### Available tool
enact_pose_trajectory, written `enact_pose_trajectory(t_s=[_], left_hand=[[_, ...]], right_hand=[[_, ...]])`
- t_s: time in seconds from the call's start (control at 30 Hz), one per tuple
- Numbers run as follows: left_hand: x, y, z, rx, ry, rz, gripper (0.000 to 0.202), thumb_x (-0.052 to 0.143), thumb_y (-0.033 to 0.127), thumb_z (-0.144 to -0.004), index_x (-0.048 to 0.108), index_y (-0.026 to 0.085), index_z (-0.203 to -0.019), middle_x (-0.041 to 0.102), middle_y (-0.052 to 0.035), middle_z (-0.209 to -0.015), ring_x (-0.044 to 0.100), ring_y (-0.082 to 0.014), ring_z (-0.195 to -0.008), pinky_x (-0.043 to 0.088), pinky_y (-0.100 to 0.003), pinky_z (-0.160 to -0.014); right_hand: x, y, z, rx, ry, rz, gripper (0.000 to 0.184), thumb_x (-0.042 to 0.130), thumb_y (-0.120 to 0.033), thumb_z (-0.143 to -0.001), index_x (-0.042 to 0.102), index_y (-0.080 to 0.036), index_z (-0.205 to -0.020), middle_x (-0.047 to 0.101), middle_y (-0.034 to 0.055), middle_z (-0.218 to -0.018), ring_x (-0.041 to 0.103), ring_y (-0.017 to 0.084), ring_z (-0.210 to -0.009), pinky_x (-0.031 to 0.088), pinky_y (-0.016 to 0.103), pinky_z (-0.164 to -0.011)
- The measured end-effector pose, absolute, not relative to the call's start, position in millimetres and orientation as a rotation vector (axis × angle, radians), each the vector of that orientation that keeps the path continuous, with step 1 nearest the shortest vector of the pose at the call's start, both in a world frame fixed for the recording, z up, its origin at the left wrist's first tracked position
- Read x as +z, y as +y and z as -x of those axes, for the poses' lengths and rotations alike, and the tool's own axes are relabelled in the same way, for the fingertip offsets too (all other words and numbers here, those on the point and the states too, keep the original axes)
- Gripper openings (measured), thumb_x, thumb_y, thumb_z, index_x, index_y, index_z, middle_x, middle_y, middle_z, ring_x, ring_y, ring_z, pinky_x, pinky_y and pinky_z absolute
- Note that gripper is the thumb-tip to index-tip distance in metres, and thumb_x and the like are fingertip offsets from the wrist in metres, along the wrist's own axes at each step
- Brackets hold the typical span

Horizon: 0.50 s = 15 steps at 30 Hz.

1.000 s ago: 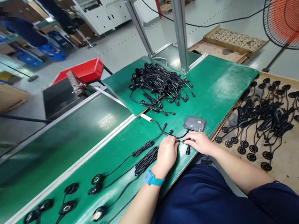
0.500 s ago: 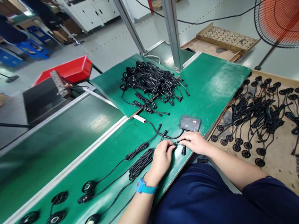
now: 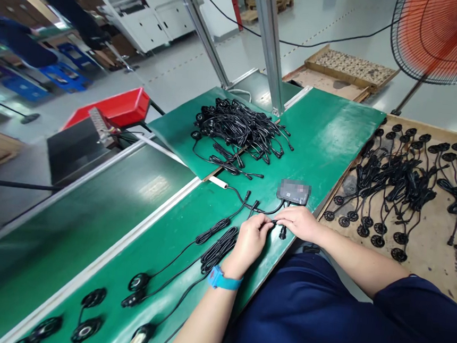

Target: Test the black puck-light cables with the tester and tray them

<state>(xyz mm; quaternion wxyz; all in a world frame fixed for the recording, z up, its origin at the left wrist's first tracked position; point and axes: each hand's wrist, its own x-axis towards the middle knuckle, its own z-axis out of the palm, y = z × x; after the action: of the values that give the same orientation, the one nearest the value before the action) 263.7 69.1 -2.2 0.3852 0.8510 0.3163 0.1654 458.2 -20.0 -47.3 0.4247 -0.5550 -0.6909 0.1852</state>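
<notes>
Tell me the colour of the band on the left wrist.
Bright blue wristband with a small red patch, seen in the head view.

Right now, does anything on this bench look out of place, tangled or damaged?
Nothing looks damaged. The one untidy spot is the heap of black cables on the raised green mat, tangled and spilling over its near edge. Both hands, left hand and right hand, meet at a cable connector beside the small grey box.

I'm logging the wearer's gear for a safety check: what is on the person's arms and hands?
Both hands are bare, with no gloves. The left hand has a blue wristband with a small red mark. The right hand has a bare forearm; a dark navy short sleeve covers the upper arm.
</notes>
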Motion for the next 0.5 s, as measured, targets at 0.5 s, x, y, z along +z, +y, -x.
enact_pose_trajectory(t_s=[0.5], left_hand=[[2,37,-173,0.987,0.952,-2.519,0.037,0.064,0.034,-0.096,0.060,0.026,-0.133,0.069,-0.0112,-0.129,0.065,-0.0317,-0.119,0.050,-0.051,-0.105]], right_hand=[[-39,-45,-458,0.204,-1.544,1.461,0.021,0.063,-0.031,-0.101,0.071,-0.021,-0.117,0.069,0.0119,-0.122,0.069,0.020,-0.092,0.062,0.037,-0.081]])
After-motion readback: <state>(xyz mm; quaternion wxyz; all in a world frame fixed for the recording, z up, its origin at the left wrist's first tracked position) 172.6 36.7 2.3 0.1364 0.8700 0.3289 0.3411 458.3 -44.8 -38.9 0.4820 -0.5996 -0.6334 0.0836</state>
